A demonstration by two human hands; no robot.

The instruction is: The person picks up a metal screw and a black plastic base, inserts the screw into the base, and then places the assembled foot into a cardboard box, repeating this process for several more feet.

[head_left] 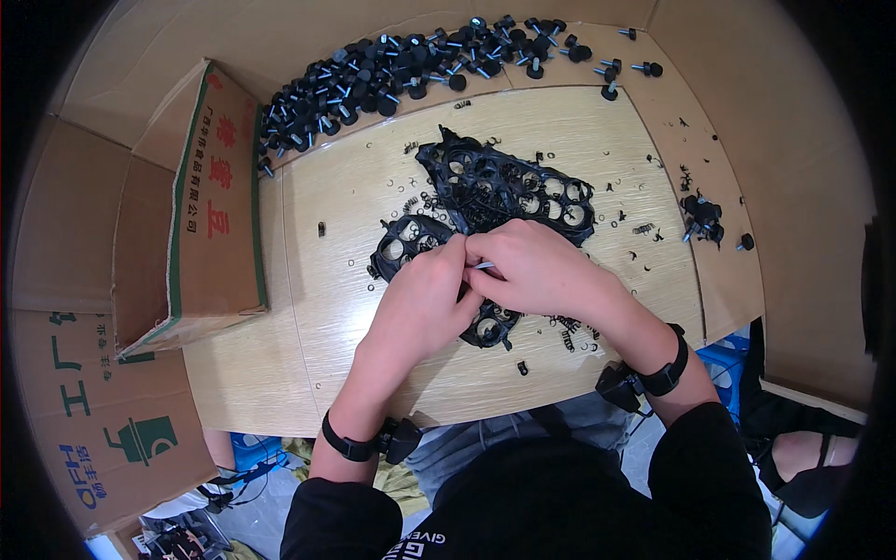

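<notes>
Both of my hands meet over the middle of the table, fingertips together. My left hand is closed in a pinch, and what its fingers hold is hidden. Beside it my right hand is also closed, with a small pale piece showing by its fingertips; its kind is unclear. Under and around the hands lie black rubbery sheets punched with round holes. One larger sheet sits just beyond the hands, and a smaller holed sheet lies beside my left hand. Small black rings and coiled scraps are scattered about.
A large heap of black round-headed bolts with metal studs lies along the back. An open cardboard box stands at left. More bolts form a small cluster on the right cardboard strip. Cardboard walls enclose the table.
</notes>
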